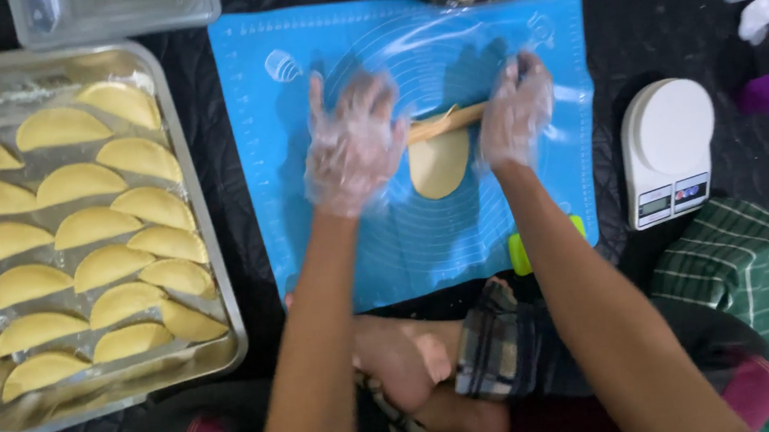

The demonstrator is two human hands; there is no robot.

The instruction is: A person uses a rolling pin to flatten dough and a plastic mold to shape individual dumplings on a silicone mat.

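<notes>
Person sitting cross-legged on a dark quilted floor covering, working over a blue silicone mat (pixel 332 259) at centre frame.

Left hand (pixel 351 144) and right hand (pixel 513 110), both in thin clear plastic gloves, are pressing down on a wooden rolling pin (pixel 446 123). Fingers lying flat and spread over the pin, palms bearing on it, no clenched grip at either end. The pin is running across the top of a pale yellow dough piece (pixel 439 162), which is lying on the mat just below the pin, between the two wrists.

At left of frame, a metal tray (pixel 210 261) is holding rows of folded half-moon pastries (pixel 81 182). A white kitchen scale (pixel 668 149) is sitting at right of the mat, and a small green object (pixel 520 252) is peeking out at the mat's lower right edge.

Risks as I am judging them:
- Hands look motion-blurred; uneven pressure could be thinning one side of the dough and tearing it.
- Loose glove film could be catching under the pin or wrinkling into the dough.
- Dough may be sticking to the pin or mat; I cannot tell whether the mat is floured.
- Mat sitting on soft quilting could be creeping or buckling under a hard push.
</notes>
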